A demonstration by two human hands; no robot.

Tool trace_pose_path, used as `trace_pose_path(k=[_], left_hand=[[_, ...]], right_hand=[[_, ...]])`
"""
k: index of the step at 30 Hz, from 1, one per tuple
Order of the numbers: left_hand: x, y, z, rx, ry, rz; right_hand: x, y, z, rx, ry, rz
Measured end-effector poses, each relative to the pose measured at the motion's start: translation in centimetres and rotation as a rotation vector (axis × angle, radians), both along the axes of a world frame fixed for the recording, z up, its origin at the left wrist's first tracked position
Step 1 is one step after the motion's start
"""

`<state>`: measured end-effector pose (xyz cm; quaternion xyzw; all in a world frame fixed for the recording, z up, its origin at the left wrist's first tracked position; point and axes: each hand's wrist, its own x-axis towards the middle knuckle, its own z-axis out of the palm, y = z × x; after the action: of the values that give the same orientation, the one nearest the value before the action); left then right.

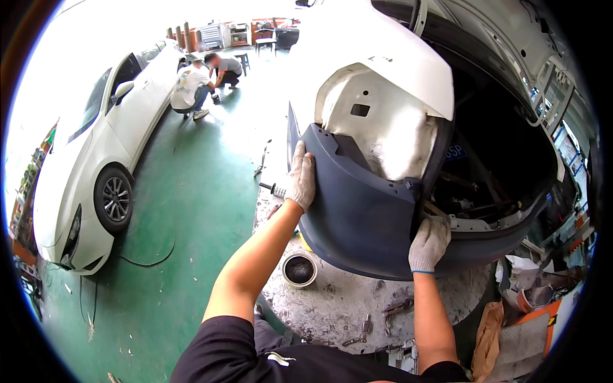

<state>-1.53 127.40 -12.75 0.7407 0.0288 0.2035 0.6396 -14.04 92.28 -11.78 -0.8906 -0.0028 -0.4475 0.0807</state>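
Note:
A dark grey unpainted bumper cover [364, 210] wraps the rear corner of a white car body [377, 29]. My left hand [301, 179], in a pale knit glove, lies against the bumper's left side with its fingers stretched upward. At the upper edge, right of the lamp recess [383, 134], my gloved right hand [430, 244] has its fingers curled over the bumper; the fingertips are partly hidden. Beside my left wrist is a tool with a black handle and a ribbed metal part [273, 189].
Below the bumper is a stained, round-edged work surface [306, 319] with an open can [299, 270] and metal clamps and chain [364, 329]. A white car [96, 159] stands left on the green floor; two people [201, 83] crouch beside it. Cardboard and scraps [511, 338] lie right.

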Motion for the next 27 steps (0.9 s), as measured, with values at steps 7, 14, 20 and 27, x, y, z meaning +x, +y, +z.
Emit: trace_pose_path(k=[7, 14, 20, 27], left_hand=[[11.2, 3.9, -5.7, -0.342, -0.044, -0.196], [16.6, 7.9, -0.5, -0.224, -0.171, -0.081], [21.5, 11.7, 2.1, -1.029, -0.268, -0.159], [24.4, 4.8, -0.8, -0.280, -0.335, -0.054]], right_hand=[[1.0, -1.0, -3.7, -0.062, -0.005, -0.279], [-0.7, -0.9, -4.4, 0.024, 0.000, -0.372], [-4.1, -5.7, -9.1, -0.108, 0.246, -0.609], [-0.2, 2.5, -0.6, -0.042, -0.037, -0.358]])
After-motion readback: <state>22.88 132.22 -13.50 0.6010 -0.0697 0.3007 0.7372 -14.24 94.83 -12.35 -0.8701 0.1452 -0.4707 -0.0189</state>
